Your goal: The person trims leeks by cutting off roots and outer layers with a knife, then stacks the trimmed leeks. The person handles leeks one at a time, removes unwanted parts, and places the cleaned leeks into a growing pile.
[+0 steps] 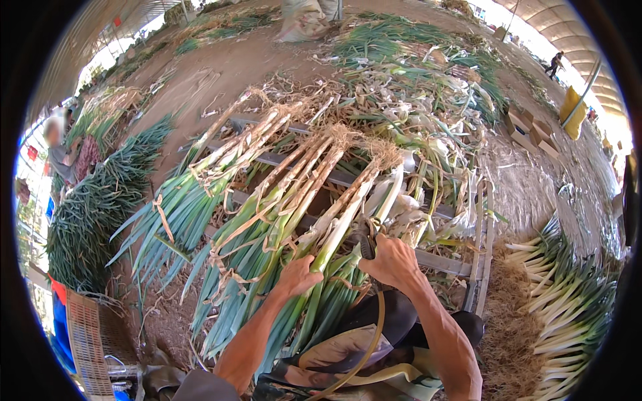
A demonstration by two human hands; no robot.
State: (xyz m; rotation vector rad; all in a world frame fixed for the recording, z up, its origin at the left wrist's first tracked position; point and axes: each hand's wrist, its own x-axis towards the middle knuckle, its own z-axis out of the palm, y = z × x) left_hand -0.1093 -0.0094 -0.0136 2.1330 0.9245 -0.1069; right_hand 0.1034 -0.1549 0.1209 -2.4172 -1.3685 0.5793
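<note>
Long green onions [267, 220], with brown outer skins and shaggy roots, lie across a slatted metal rack in front of me. My left hand [297, 275] is closed around a green onion [329, 248] near where its pale stem turns green. Gripped in my right hand [391, 260] is a dark air blow gun [366, 239], its nozzle end beside the stems. A yellowish hose [380, 317] runs from below that hand down over my lap. Just beyond the blow gun, a white, peeled-looking stem [391, 194] points away from me.
Peeled skins [428, 120] are heaped behind the rack [445, 262]. Cleaned onions [562, 307] lie in a row at right; a green pile [100, 207] lies left, near another person [60, 154]. A plastic crate [87, 334] stands lower left, a cardboard box [531, 134] far right.
</note>
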